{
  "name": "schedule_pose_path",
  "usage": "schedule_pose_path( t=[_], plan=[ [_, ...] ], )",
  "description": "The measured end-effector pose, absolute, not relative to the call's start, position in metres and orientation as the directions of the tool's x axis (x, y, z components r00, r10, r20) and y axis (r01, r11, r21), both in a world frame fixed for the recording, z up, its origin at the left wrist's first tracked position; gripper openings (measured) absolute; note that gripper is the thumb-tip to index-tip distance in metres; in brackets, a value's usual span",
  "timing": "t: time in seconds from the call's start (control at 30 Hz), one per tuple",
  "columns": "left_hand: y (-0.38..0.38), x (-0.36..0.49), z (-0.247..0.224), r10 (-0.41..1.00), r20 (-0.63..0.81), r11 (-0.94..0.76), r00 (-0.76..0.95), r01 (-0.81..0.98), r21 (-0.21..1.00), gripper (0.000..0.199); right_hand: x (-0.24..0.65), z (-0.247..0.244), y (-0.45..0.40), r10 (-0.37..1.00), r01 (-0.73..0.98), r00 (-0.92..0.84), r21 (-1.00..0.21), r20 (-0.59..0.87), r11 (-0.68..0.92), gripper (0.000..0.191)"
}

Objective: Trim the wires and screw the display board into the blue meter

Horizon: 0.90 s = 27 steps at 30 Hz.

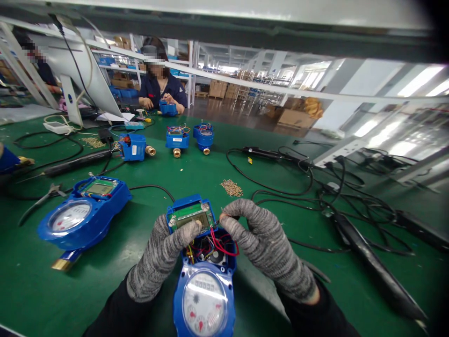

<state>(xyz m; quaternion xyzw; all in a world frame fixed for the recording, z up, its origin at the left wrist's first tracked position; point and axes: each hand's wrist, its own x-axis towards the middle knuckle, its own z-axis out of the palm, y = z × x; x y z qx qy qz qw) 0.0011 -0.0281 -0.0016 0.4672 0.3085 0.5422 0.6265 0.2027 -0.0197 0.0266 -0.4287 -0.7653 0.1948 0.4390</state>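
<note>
Blue water meter | front centre at bench | left grip clasping display board; right grip at its corner, hold: cannot tell | likely weighty, stiff; red wires fragile; take casing sides

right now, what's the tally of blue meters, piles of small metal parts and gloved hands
Blue meters: 7, one cut off at the left edge
Piles of small metal parts: 2
Gloved hands: 2
Total: 11

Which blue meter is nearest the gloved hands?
The bottom-centre meter: left hand on its circuit board, right hand by its red wires. Other meters sit farther away.
</note>
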Motion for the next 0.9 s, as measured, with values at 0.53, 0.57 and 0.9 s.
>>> schedule_pose_path(
  t=[0.53,0.57,0.9],
  plan=[
    [-0.027,-0.009,0.000,0.966,0.147,-0.080,0.212,-0.297,0.951,0.034,0.202,0.030,-0.011,0.879,0.244,-0.352,-0.875,0.322,0.418,0.009],
    [-0.026,-0.010,0.000,0.963,0.141,-0.062,0.228,-0.322,0.945,0.035,0.201,0.029,-0.009,0.884,0.247,-0.341,-0.876,0.321,0.413,0.009],
    [-0.026,-0.007,-0.006,0.948,0.058,0.143,0.312,-0.583,0.800,0.031,0.176,0.024,0.005,0.874,0.149,-0.380,-0.912,0.303,0.381,0.021]
  ],
)
